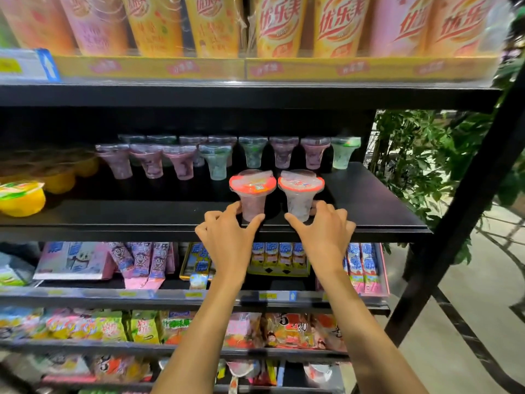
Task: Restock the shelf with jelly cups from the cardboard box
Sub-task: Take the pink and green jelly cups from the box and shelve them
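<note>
Left hand point(227, 237) grips the pink jelly cup point(252, 194), and right hand point(324, 234) grips the pale jelly cup point(301, 194). Both are upright at the front of the black shelf point(142, 211). Drink cups point(278, 24) above the shelf read 优乐美.

- On the shelf point(369, 200), near its front edge, the left jelly cup point(252, 194) and the right jelly cup point(300, 194) stand side by side.
- The left hand point(227, 234) holds the left one, the right hand point(326, 234) the right.
- A row of cups point(216, 160) stands behind them.
- Tubs point(21, 199) sit at the shelf's left end.
- Packets point(142, 260) lie on the lower shelf point(170, 294).

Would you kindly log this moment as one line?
phase: placing | left hand: holds pink jelly cup | right hand: holds pale jelly cup | both cups: upright on shelf
</note>
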